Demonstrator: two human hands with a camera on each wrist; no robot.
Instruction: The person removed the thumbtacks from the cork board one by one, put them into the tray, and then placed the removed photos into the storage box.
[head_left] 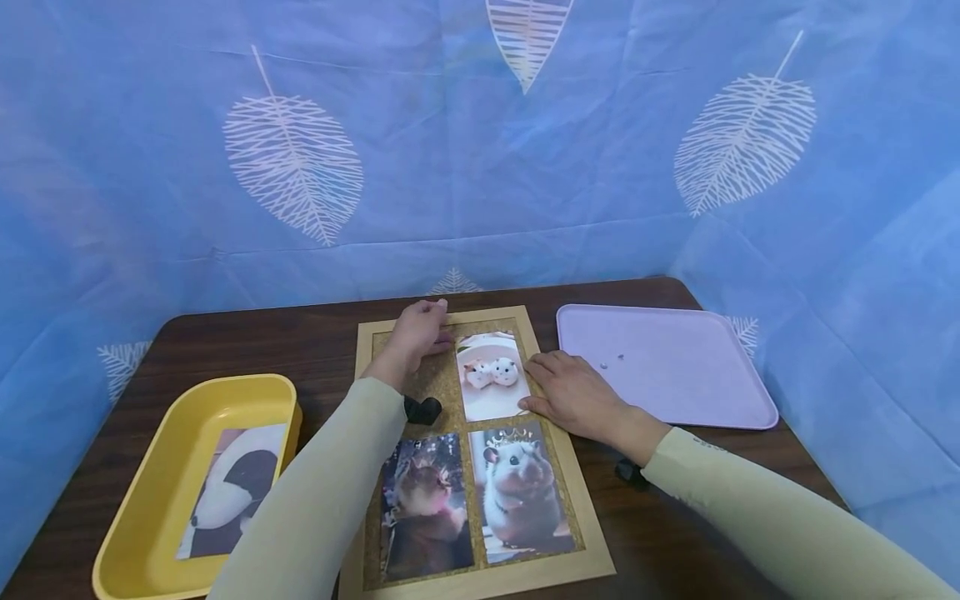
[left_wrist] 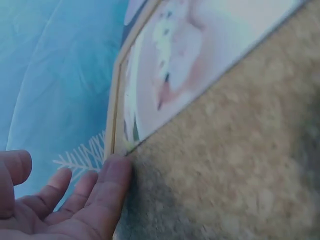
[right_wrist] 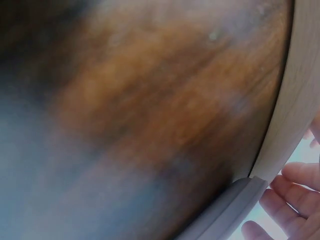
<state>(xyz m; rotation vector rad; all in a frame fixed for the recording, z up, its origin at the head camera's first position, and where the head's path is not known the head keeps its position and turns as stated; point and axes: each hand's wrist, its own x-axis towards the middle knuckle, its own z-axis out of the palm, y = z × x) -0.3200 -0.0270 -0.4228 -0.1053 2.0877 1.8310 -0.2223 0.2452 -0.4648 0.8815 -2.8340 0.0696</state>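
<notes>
A wood-framed corkboard (head_left: 590, 533) lies on the table with three photos on it. At its upper right is a photo of two small white animals (head_left: 492, 375); below are a crowned hamster photo (head_left: 521, 492) and a darker animal photo (head_left: 425, 500). My left hand (head_left: 416, 333) is at the board's top, left of the upper photo. In the left wrist view, a fingertip of the left hand (left_wrist: 95, 210) touches the cork beside that photo's corner. My right hand (head_left: 573, 396) rests across the right frame edge, fingertips at the photo's right side; its fingers (right_wrist: 287, 197) look extended.
A yellow tray (head_left: 168, 475) stands on the left, holding a black-and-white animal photo (head_left: 232, 492) partly covered by the left sleeve. On the right, a lilac tray (head_left: 675, 358) carries tiny shiny pieces (head_left: 621, 357). Blue cloth (head_left: 450, 167) hangs behind the dark table (head_left: 315, 342).
</notes>
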